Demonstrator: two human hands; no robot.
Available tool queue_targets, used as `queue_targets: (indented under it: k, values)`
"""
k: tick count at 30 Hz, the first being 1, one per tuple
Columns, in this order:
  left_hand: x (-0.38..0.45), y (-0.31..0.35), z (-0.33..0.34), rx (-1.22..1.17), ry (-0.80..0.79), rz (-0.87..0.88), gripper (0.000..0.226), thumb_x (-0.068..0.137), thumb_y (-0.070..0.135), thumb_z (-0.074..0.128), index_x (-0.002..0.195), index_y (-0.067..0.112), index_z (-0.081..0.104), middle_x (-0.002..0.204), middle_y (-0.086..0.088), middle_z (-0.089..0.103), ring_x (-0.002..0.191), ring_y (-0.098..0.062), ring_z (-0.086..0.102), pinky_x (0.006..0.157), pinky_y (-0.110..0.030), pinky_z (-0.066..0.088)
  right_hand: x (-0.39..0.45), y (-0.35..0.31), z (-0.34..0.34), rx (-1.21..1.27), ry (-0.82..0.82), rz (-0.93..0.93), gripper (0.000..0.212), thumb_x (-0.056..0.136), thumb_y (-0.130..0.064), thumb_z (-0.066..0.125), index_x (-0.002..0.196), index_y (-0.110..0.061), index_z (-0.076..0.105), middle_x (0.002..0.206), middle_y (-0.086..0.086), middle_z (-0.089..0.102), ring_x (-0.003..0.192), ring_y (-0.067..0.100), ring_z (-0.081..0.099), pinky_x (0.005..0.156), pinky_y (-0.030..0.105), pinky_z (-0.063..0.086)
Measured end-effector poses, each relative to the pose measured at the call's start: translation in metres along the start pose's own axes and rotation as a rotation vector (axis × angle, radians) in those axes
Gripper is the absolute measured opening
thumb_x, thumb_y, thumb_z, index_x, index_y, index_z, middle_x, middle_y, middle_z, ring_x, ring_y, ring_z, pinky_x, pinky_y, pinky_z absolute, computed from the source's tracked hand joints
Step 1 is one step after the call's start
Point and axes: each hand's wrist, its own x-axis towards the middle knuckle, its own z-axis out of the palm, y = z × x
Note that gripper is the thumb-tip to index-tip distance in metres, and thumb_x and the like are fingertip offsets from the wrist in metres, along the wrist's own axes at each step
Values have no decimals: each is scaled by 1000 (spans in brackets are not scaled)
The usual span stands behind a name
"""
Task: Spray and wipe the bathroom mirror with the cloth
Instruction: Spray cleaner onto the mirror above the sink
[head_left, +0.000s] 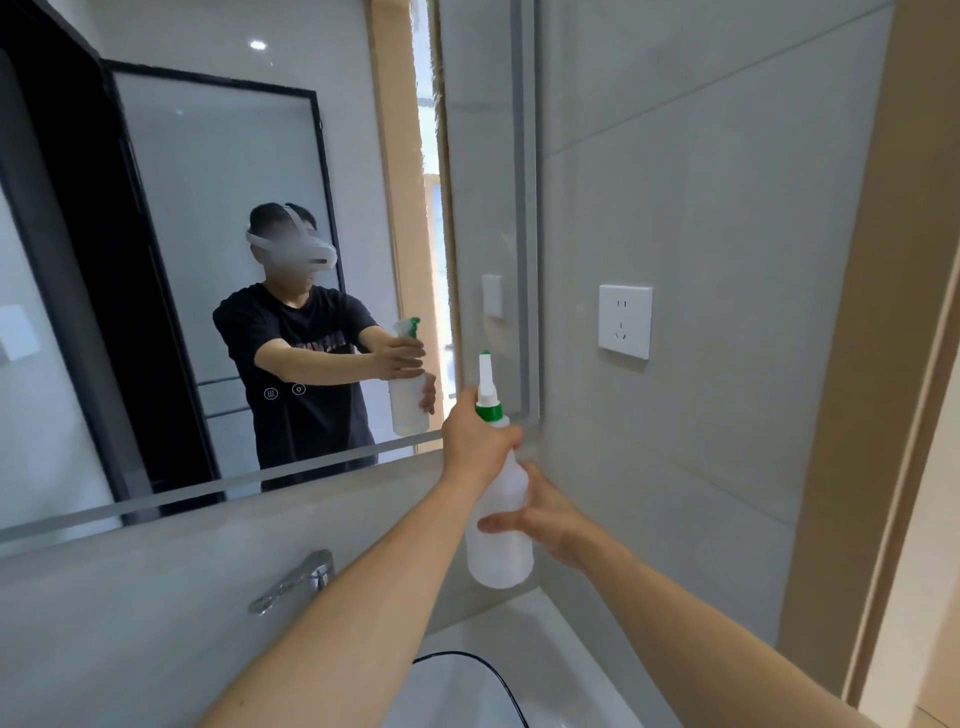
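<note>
— Where is the spray bottle (500, 525) now?

— We hold it up in front of us with both hands, upright, its white nozzle with the green tip pointing up and towards the mirror (218, 291). The nozzle sits just by the mirror's lower right corner.

— How do our hands lie on it?

— Our left hand (475, 441) grips the neck, fingers curled round it just below the green collar. Our right hand (540, 512) is lower, cupped round the pale body from the right side, with the thumb lying across the front of the bottle.

— And the cloth?

— We cannot see one anywhere in this view.

— What else is around our hands?

— Below our left forearm a chrome tap (293, 579) juts from the grey wall. Under both arms is the white basin (519, 670), with a thin black cord (493, 673) curving over it. To the right of our hands, higher up on the tiled wall, is a white socket (625, 321). In the mirror we see ourselves in a black T-shirt with a white headset, holding the same bottle in both hands.
</note>
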Motion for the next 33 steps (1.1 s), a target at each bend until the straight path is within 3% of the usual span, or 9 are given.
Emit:
queue_targets:
  k: [4,9,14,20,26,33]
  values:
    - [-4,-3,-7,5,-46,-13,50,69,1,78,107,22,53,92,9,57,85,-7,55,68,-22,47,0,5,9,-14,3,8,82,64,-19,90,129,-26,41,119,0,61,112,22,60,100,47,50]
    - [-13,-13,-11,13,-25,-61,55,70,-2,78,117,15,54,99,-1,58,93,-21,57,82,-34,53,-3,14,18,-19,-9,30,81,67,-14,90,130,-22,41,119,3,62,113,25,60,102,51,49]
    - [-25,-27,-10,20,-10,-107,57,68,-4,77,120,9,56,106,-10,63,95,-25,59,82,-36,54,-12,28,25,35,-42,72,79,67,-9,89,130,-20,41,118,3,62,109,23,62,97,49,52]
    - [-43,-49,-6,63,-7,-175,41,66,0,76,98,16,56,87,-2,62,78,-18,58,57,-18,43,-26,52,37,88,-71,128,86,53,-16,87,127,-18,43,119,6,63,113,27,63,103,54,49]
    - [-45,-54,-11,67,14,-174,42,67,0,77,102,14,59,95,-6,64,89,-26,62,75,-36,58,-23,53,41,89,-90,131,87,54,-16,87,129,-20,44,121,8,64,114,28,62,103,54,49]
    - [-21,-29,-44,62,87,-56,49,66,0,79,107,16,58,92,1,63,86,-20,61,70,-27,54,1,14,50,45,-112,24,92,52,-20,90,130,-22,43,121,6,63,114,28,62,103,55,49]
